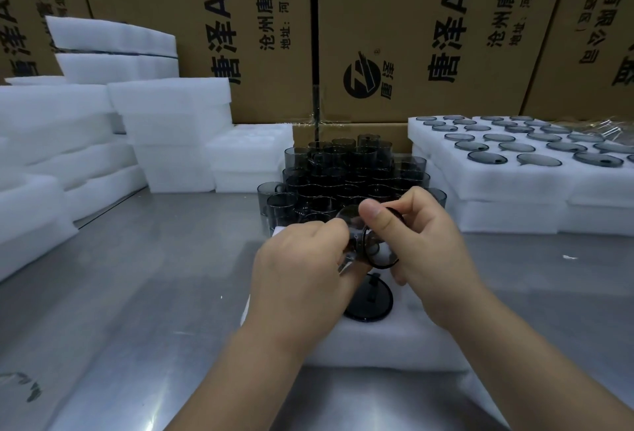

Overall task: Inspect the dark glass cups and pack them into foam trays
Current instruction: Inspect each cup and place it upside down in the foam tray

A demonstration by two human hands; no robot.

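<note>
Both hands meet just in front of the cup cluster (343, 177), a tight bunch of loose dark glass cups standing upright on the metal surface (137, 276). Left hand (302, 259) and right hand (425, 252) grip one held cup (375, 250) btwn them. It's tipped on its side and lifted clear of the tray below. Left fingers curl round one end. Right thumb presses over the rim on top w/ fingers curled underneath.

Under the held cup, on the near side of the cluster, a white foam tray (377, 345) lies on the surface. One dark cup (368, 303) sits in a pocket of it, round end up. Wrists hide most of the tray, so can't tell how many pockets it has.

Right of the cluster: stacked foam trays. The top one is a filled tray (497, 183) w/ rows of dark cups sunk in pockets, only round tops showing.

Left of the cluster: piles of white foam pieces (164, 115), w/ a low stack just beside the cluster's back-left corner.

Behind the cluster: brown cardboard boxes (394, 36) w/ black print, side by side like a wall.
</note>
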